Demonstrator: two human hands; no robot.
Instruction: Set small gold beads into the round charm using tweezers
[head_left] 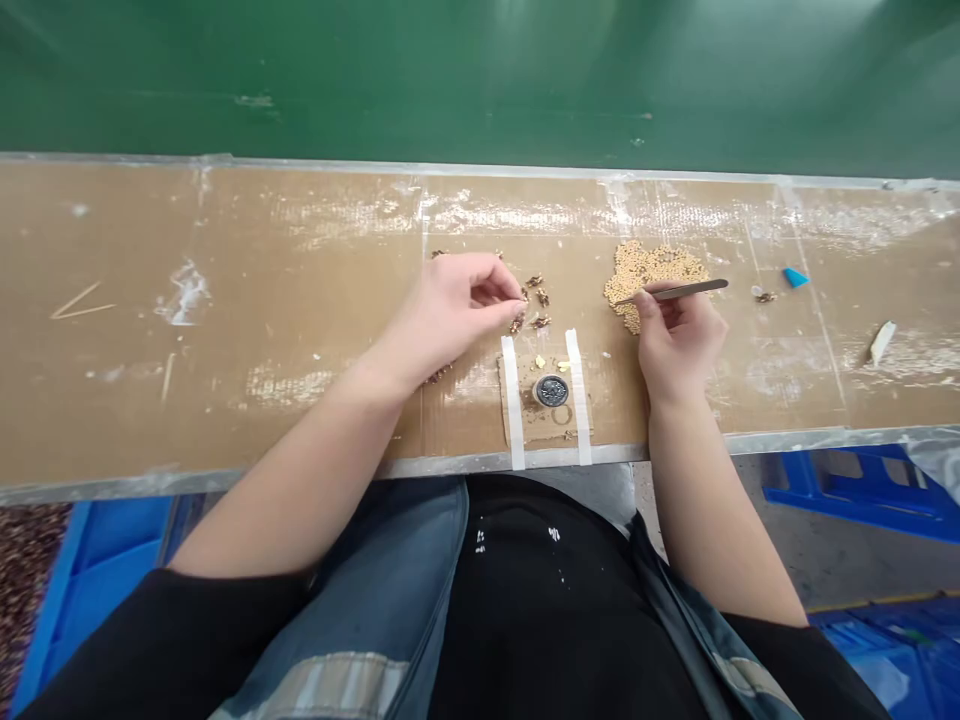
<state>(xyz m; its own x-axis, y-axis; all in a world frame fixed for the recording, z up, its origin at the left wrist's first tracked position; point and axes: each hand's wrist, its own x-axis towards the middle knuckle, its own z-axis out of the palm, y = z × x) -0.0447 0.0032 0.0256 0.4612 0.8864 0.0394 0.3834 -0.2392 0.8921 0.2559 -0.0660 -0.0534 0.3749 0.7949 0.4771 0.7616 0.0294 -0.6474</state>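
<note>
My right hand [679,340] grips a pair of dark metal tweezers [691,289], their tips pointing left over a spread of tiny gold-coloured pieces [637,262]. My left hand [472,300] is closed, thumb and fingertips pinched together; whatever may be between them is too small to make out. Close to those fingertips lie several small brown-and-gold pieces [543,298], and more show partly behind the hand and wrist. Below, a round dark piece with a raised pattern [552,391] rests on a cardboard square [531,425] held down by two white tape strips.
The table is covered with taped brown cardboard [315,270], with a green wall [450,80] behind. To the right lie a blue piece [795,277] and a whitish scrap [883,342]. Thin sticks [84,305] lie at left. Blue crates [112,560] stand below the table edge.
</note>
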